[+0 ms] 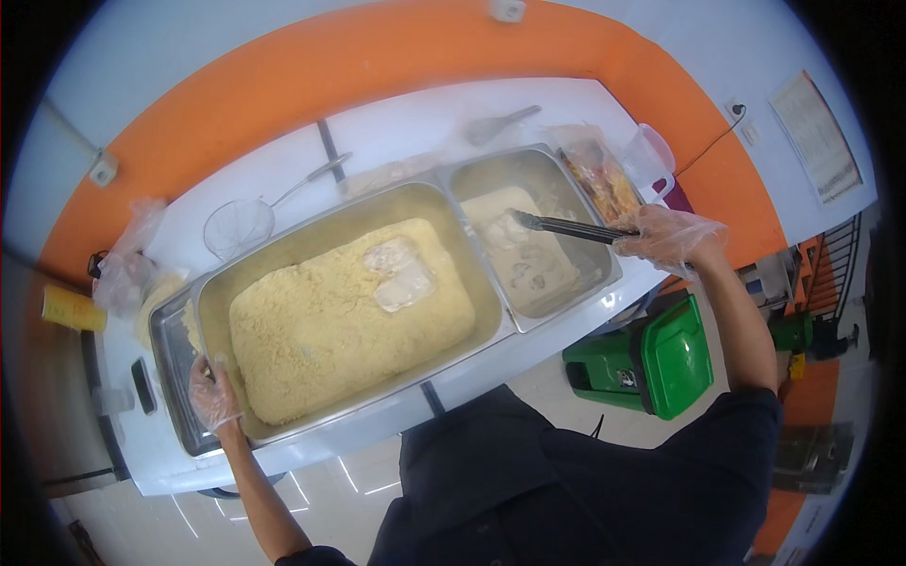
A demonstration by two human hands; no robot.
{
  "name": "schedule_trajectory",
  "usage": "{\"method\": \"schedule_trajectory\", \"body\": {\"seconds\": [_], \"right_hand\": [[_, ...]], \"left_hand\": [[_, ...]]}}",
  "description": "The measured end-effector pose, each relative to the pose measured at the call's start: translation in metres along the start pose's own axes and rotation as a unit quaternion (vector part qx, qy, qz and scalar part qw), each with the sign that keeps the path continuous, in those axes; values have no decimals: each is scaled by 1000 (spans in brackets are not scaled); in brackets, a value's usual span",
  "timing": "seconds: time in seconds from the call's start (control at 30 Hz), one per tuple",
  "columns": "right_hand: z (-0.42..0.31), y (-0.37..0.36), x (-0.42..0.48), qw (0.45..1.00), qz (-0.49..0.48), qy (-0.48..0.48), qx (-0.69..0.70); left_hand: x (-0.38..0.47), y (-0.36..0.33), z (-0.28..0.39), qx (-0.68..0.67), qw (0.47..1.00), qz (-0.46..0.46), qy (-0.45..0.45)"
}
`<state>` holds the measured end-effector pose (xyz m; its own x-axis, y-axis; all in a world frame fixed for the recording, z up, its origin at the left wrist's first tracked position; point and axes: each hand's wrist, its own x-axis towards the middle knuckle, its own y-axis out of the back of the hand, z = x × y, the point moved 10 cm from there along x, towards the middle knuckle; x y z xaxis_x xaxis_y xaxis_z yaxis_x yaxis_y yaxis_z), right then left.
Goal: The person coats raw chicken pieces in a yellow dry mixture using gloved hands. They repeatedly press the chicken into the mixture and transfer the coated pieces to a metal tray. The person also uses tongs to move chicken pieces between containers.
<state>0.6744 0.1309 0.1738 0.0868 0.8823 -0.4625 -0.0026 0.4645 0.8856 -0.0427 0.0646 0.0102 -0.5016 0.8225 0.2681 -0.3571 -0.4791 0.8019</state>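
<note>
My right hand, in a clear plastic glove, grips dark tongs. Their tips touch a pale, batter-coated piece in the smaller steel pan, which holds creamy batter. More lumps lie partly sunk in that batter. To its left, a large steel pan contains yellowish flour or breading. Wet, batter-coated pieces rest on the breading towards its right side. My left hand, also gloved, holds the large pan's left rim, beside a shallow steel tray.
Behind the pans lie a wire-mesh skimmer and a grey utensil. A bagged container of food and a clear plastic jug stand right. A phone lies far left. A green bin stands beside the white table.
</note>
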Motion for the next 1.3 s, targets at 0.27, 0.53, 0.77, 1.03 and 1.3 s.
{"method": "schedule_trajectory", "body": {"seconds": [0.27,0.53,0.77,1.03,1.3], "right_hand": [[30,7,-9,989,-62,-135,1],[-23,5,-13,997,-52,-48,13],[-40,9,-12,995,-88,-34,25],[-61,42,-44,996,-61,-54,44],[-136,74,-78,996,-38,-55,67]], "left_hand": [[-1,2,8,8,1000,-6,6],[-1,4,4,17,1000,8,-12],[-1,7,6,30,999,-3,23],[-2,15,15,7,999,-7,35],[-2,22,15,21,1000,-1,13]]}}
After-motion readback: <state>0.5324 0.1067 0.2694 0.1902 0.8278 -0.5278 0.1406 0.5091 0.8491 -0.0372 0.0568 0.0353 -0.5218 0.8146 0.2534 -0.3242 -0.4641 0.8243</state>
